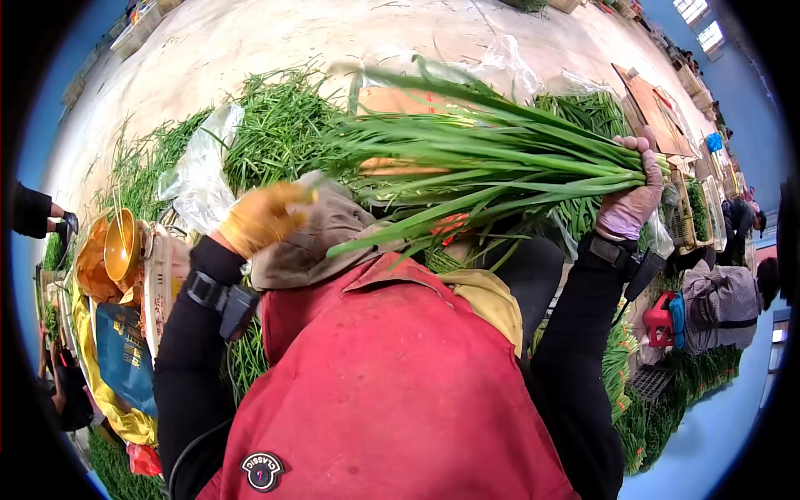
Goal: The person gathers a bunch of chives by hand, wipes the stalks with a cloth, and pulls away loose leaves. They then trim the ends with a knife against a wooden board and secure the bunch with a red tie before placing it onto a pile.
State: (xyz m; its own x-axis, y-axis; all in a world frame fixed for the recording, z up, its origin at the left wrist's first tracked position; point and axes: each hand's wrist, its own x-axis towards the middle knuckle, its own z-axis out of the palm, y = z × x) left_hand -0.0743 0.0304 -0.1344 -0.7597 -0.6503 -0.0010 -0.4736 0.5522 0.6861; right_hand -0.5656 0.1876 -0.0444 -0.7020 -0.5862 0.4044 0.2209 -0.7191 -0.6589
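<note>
A long bunch of garlic chives [508, 154] is gripped at its pale stem end by my right hand [631, 192], which wears a thin pinkish glove. The leaves fan out to the left, and their far tips are smeared by motion. My left hand [268, 218], in an orange-yellow glove, is apart from the bunch, over a grey-brown cloth [312, 233] at my lap. Motion smears its fingers, and I see nothing clearly held in them. Beyond the bunch, a wooden board [398, 102] is partly covered by the leaves.
Loose chives [283, 129] are heaped ahead, beside a clear plastic bag [204, 171]. An orange bowl [122, 244] sits on a crate at my left. Bundled chives [621, 362] and a red plastic stool [658, 321] are at my right. Other people are near both edges.
</note>
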